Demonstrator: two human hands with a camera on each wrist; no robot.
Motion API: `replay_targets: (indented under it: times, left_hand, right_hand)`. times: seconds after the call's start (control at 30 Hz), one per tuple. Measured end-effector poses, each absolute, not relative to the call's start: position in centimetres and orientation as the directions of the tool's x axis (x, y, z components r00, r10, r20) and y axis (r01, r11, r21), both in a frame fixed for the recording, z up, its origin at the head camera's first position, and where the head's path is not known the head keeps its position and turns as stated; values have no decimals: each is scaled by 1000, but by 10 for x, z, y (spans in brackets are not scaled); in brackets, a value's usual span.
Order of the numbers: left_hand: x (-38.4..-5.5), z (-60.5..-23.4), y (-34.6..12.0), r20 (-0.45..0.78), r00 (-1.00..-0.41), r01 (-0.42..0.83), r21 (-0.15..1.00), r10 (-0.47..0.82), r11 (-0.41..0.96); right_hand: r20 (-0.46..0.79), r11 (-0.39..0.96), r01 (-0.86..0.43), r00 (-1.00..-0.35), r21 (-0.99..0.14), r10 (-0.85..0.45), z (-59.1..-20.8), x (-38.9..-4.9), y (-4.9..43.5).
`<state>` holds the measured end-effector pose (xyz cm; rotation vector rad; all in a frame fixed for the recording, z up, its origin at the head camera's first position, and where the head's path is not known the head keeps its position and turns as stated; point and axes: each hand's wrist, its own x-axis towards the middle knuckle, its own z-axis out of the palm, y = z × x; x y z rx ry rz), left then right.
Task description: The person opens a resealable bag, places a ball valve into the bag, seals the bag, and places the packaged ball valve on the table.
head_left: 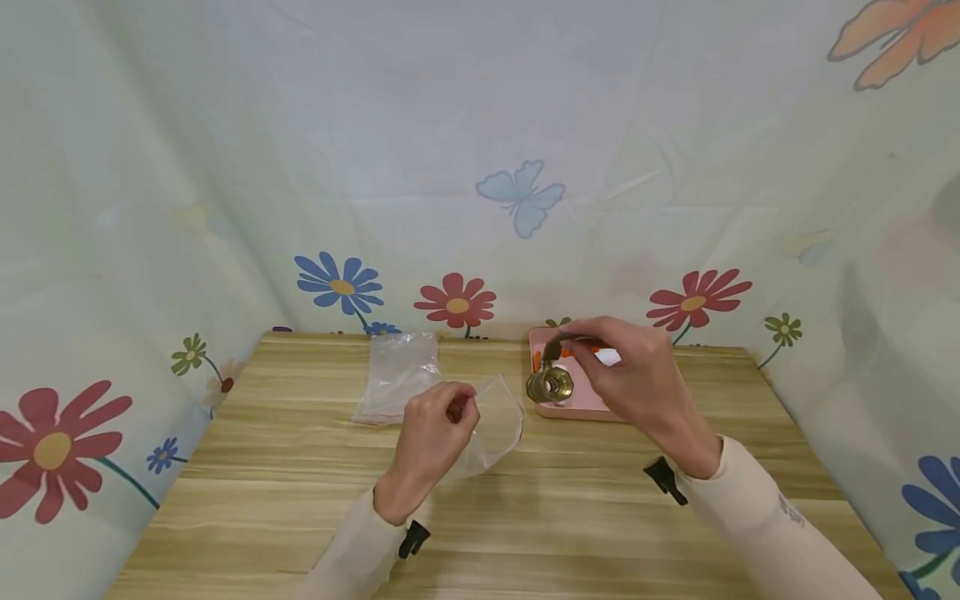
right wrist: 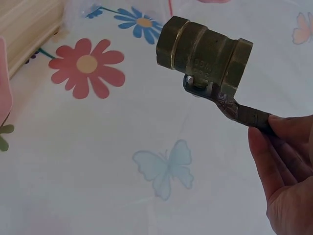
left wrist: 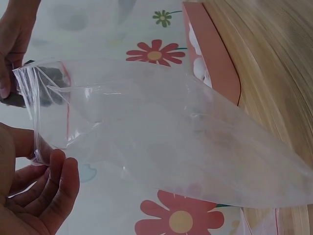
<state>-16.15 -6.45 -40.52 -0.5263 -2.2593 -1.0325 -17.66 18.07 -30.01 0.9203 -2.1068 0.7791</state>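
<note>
Valve handle (right wrist: 250,117) partly behind fingers (right wrist: 264,157)

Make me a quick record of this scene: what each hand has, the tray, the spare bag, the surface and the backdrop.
Left hand: pinches a clear bag near its red-striped end
Right hand: pinches the handle of a brass-colored valve, held in the air
Pink tray: holds orange pieces and white items, partly hidden
Spare bag: lies on the table, beyond the left hand
Surface: wood-grain table
Backdrop: pale sheet with flowers and butterflies
</note>
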Motion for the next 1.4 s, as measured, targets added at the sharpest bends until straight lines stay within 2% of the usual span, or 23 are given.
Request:
replay_targets:
  times: [0.13, 0.27, 0.4, 0.53, 0.67, 0.87, 1.17, 1.3, 1.4]
  left_hand:
    - [-162, -405, -64, 659, -745, 567, 540, 107, 622]
    - [-162, -406, -63, 659, -744, 569, 538, 111, 622]
    - [-162, -406, -62, 656, -746, 568, 537, 115, 624]
    - [-162, -405, -60, 648, -753, 562, 545, 112, 622]
    - [-160, -403, -58, 654, -749, 567, 548, 107, 615]
    - [-159, -400, -55, 674, -733, 569, 537, 89, 623]
    - [-157, -397, -51, 669, -740, 559, 558, 67, 613]
    - [-157, -397, -49, 683, -728, 571, 557, 59, 603]
    - [-157, -398, -47, 696, -716, 584, 555, 54, 593]
  right_hand:
    - [789, 575, -787, -492, -223, -368, -297, -170, 177]
    - [833, 576, -803, -419, -154, -361, -296, -165, 171]
    - [871, 518, -848, -336, -113, -359, -295, -162, 164]
    - [875, 468, -877, -308, -109, -373, -296, -158, 158]
    - [864, 458, -879, -328, -132, -381, -303, -155, 153]
    - [819, 456, -871, -392, -183, -419, -315, -156, 147]
    - [808, 443, -882, -376, -161, -454, -329, -162, 140]
    - [790, 424, -889, -381, -170, -481, -335, -165, 137]
    - [763, 432, -882, -409, -189, -500, -340, -166, 136]
